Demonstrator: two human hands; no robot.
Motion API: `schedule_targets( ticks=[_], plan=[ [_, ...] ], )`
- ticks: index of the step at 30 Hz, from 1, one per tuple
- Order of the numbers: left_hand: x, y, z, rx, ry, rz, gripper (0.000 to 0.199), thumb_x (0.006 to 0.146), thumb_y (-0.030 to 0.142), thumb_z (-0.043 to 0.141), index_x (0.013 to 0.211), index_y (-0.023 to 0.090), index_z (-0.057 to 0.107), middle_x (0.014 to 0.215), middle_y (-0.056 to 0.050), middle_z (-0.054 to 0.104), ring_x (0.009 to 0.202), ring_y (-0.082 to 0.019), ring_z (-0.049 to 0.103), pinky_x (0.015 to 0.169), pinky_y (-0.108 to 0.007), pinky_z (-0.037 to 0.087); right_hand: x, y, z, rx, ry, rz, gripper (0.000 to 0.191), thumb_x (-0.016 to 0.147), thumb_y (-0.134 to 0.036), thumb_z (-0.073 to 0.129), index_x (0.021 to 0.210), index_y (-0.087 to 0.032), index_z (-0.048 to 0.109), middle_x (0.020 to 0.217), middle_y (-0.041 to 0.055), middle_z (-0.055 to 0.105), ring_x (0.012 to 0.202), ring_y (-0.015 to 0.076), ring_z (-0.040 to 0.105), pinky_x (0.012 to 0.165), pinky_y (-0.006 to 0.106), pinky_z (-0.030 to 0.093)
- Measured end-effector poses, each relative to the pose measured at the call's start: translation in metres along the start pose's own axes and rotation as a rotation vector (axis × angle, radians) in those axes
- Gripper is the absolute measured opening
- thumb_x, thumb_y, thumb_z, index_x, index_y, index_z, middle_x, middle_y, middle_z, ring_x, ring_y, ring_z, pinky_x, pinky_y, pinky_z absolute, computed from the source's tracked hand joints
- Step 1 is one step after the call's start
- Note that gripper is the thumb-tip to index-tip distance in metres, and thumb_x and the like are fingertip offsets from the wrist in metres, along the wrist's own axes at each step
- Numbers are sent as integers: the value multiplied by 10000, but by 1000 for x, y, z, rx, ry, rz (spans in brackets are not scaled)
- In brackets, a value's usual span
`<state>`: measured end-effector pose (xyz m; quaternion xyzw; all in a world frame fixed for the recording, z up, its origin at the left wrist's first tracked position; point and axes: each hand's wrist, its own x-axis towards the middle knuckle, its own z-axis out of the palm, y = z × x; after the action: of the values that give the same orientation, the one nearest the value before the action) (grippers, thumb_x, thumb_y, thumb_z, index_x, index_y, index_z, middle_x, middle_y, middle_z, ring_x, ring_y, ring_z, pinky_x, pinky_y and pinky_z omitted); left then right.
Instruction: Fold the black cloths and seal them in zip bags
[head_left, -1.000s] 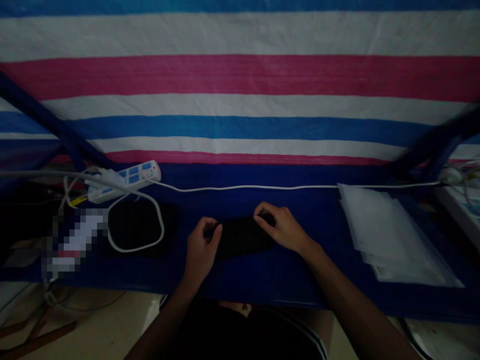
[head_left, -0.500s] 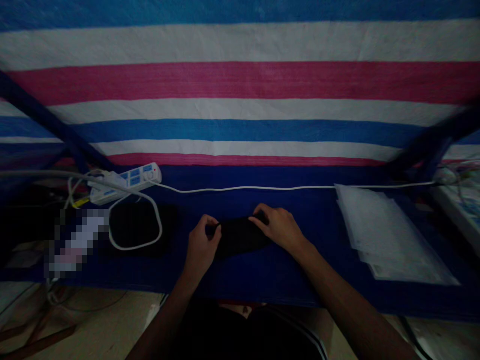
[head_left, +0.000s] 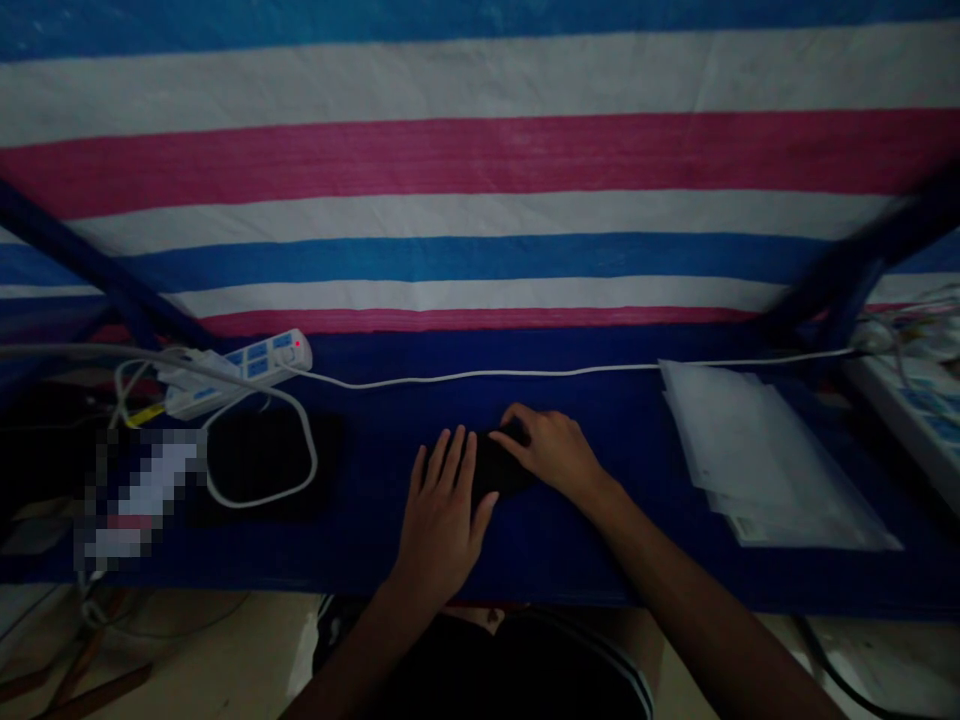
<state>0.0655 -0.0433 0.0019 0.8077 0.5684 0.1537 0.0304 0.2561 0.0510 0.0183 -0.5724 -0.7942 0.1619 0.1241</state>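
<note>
A small black piece (head_left: 496, 468), seemingly soft cloth, lies on the dark blue table surface (head_left: 360, 540) in front of me. My left hand (head_left: 444, 505) is flat over its left part, palm down, with fingers stretched out and the thumb apart. At the far right corner, my right hand (head_left: 553, 448) pinches the black piece between thumb and fingers. Its exact kind is hard to make out in the dim light, and the left hand hides part of it.
A lamp with a pale square rim (head_left: 313, 455) stands left, before a white power strip (head_left: 292, 350). A white cable (head_left: 465, 375) runs along the back. Clear plastic sleeves (head_left: 757, 450) lie right; another power strip (head_left: 922, 410) is at far right. Striped sheeting (head_left: 480, 150) hangs behind.
My left hand has let go of the black piece's left edge and now lies flat on it, fingers spread. My right hand keeps its pinch. The view has shifted slightly.
</note>
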Motion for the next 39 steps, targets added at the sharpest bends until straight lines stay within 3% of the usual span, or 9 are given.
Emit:
schedule_targets(
  ticks=[3, 5, 9, 11, 14, 18, 22, 33, 39],
  plan=[
    [0, -1, 4, 14, 5, 3, 651, 1075, 383, 428, 1650, 144, 240, 1687, -157, 359, 1583, -336, 290, 1264, -613, 286, -2, 2, -3, 31, 60, -7, 267, 951, -501, 656, 1034, -251, 705, 733, -2, 728, 669, 209, 707, 624, 289, 444],
    [0, 0, 4, 17, 8, 2, 648, 1070, 375, 432, 1645, 136, 255, 1681, -163, 370, 1575, -339, 308, 1264, -614, 284, -5, 0, -6, 100, 181, -53, 284, 934, -485, 639, 1038, -228, 701, 725, 1, 709, 653, 201, 691, 636, 303, 480],
    [1, 2, 4, 26, 7, -1, 636, 1056, 358, 444, 1623, 111, 299, 1673, -174, 381, 1565, -347, 324, 1266, -618, 272, -15, -16, -6, 194, 403, -319, 381, 935, -429, 572, 1178, -155, 679, 1032, 114, 755, 970, 256, 722, 875, 390, 575],
    [1, 3, 4, 29, 9, 1, 649, 1039, 333, 464, 1619, 92, 301, 1672, -179, 381, 1567, -350, 316, 1270, -610, 266, -19, -27, 0, 140, 359, -423, 483, 962, -428, 559, 1323, -116, 634, 1278, 171, 713, 1220, 297, 657, 1059, 453, 526],
    [1, 2, 5, 26, 14, 1, 676, 1018, 316, 490, 1620, 77, 294, 1671, -181, 383, 1570, -350, 305, 1273, -596, 269, -19, -34, 13, 27, 194, -442, 609, 1040, -432, 469, 1521, -58, 482, 1543, 197, 551, 1487, 310, 454, 1242, 510, 367],
    [1, 0, 6, 12, 10, 4, 675, 1036, 366, 472, 1616, 70, 296, 1667, -186, 387, 1576, -341, 297, 1274, -592, 270, -17, -24, 28, -48, 35, -346, 681, 1092, -485, 344, 1616, -51, 339, 1667, 184, 383, 1598, 300, 254, 1304, 549, 250],
    [1, -4, 6, 18, -18, 17, 685, 1053, 419, 451, 1613, 57, 295, 1680, -188, 361, 1578, -336, 297, 1277, -584, 274, -17, -16, 31, -73, -12, -307, 701, 1100, -511, 297, 1645, -70, 281, 1709, 157, 293, 1620, 293, 158, 1321, 553, 190],
    [-3, -17, 7, 60, -23, 71, 643, 1056, 353, 504, 1612, 97, 308, 1654, -175, 417, 1564, -314, 339, 1266, -553, 332, -21, -17, 34, -87, 40, -300, 704, 1088, -517, 348, 1654, -106, 273, 1696, 169, 320, 1609, 301, 212, 1307, 585, 212],
    [-4, -23, 3, -23, -7, 111, 653, 1066, 352, 469, 1636, 117, 252, 1665, -176, 395, 1568, -310, 333, 1267, -562, 316, -29, -15, 38, -68, 130, -194, 822, 1054, -606, 394, 1670, -94, 208, 1678, 212, 344, 1597, 344, 238, 1285, 621, 242]
  ],
)
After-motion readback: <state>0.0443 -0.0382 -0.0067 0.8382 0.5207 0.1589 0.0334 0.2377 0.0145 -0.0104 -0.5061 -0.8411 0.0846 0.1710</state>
